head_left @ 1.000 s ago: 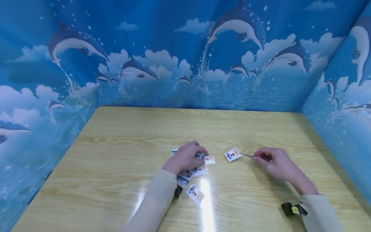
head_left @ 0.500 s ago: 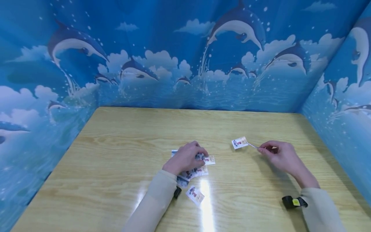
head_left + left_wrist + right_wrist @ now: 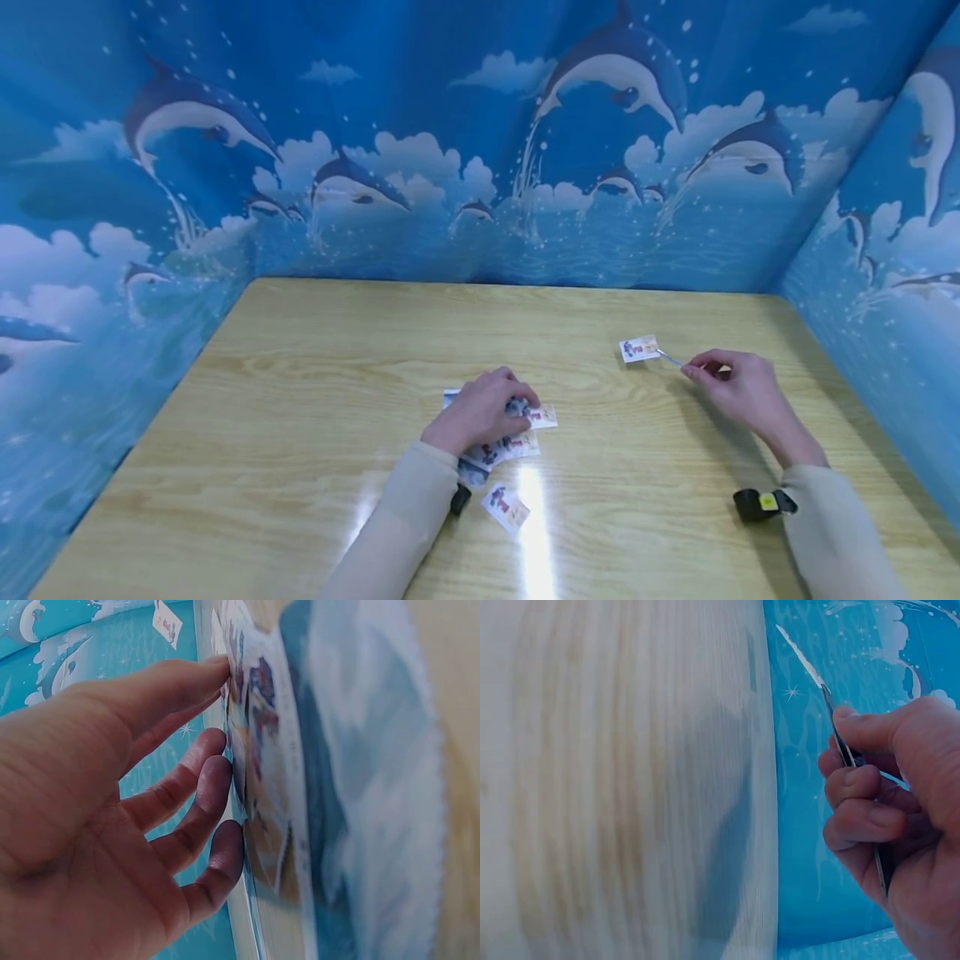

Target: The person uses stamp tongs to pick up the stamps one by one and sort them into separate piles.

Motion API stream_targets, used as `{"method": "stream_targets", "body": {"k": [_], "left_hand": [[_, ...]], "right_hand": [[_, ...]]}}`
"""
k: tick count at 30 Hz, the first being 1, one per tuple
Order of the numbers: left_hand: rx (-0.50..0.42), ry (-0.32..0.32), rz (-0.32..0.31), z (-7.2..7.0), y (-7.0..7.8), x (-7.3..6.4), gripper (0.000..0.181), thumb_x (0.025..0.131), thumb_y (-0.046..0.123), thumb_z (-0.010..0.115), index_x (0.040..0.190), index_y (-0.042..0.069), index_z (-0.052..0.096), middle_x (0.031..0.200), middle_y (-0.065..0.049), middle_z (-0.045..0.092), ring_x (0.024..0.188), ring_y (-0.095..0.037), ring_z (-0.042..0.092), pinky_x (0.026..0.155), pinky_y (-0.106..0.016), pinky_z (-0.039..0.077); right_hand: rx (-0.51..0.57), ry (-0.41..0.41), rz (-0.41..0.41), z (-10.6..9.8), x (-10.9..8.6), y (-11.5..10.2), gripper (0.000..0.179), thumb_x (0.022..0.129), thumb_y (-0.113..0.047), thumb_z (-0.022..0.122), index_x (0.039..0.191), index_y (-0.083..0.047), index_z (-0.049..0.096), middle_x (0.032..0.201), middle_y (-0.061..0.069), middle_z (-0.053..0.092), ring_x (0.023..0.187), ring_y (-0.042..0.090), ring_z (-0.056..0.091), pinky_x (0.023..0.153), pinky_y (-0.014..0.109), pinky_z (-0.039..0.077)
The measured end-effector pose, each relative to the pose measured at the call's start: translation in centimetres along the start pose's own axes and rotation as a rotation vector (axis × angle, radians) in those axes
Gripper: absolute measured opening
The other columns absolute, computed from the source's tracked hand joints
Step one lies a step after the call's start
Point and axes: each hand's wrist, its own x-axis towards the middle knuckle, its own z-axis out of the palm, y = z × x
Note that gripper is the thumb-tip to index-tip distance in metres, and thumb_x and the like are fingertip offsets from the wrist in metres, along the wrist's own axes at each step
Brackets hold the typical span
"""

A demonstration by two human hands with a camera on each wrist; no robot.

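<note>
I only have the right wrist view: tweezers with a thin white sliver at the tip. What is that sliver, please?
Observer: The head view shows its face: it is a small picture card with printed figures.

Visitor: Oh! And where is the other hand?

Observer: The left hand is over a cluster of overlapping cards, fingertips down at them.

Visitor: Are there any more cards?

Observer: Yes, a tilted card lies on the table, closer to the person than that cluster.

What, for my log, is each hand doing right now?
Left hand: open, touching overlapping printed slips.
Right hand: closed on tweezers, which hold a single slip.
</note>
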Motion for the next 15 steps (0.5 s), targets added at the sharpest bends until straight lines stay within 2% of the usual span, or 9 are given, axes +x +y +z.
{"method": "stream_targets", "body": {"k": [6, 15], "left_hand": [[-0.004, -0.008, -0.008, -0.11, -0.02, 0.03, 0.027, 0.095, 0.028, 0.074, 0.122, 0.028, 0.073, 0.121, 0.001, 0.060, 0.106, -0.017, 0.055, 0.102, -0.045, 0.044], [0.004, -0.015, -0.013, -0.12, 0.03, 0.07, 0.026, 0.095, 0.029, 0.074, 0.121, 0.028, 0.073, 0.121, 0.002, 0.060, 0.104, -0.016, 0.055, 0.102, -0.045, 0.044]], "right_hand": [[-0.033, 0.015, 0.001, 0.01, 0.47, 0.55, 0.015, 0.094, -0.017, 0.072, 0.094, -0.002, 0.077, 0.078, 0.010, 0.074, 0.063, -0.002, 0.050, 0.054, 0.022, 0.041], [-0.061, 0.001, 0.032, 0.11, 0.93, 0.88, 0.016, 0.095, -0.017, 0.071, 0.095, -0.002, 0.077, 0.081, 0.012, 0.074, 0.065, 0.006, 0.053, 0.054, 0.024, 0.042]]}}
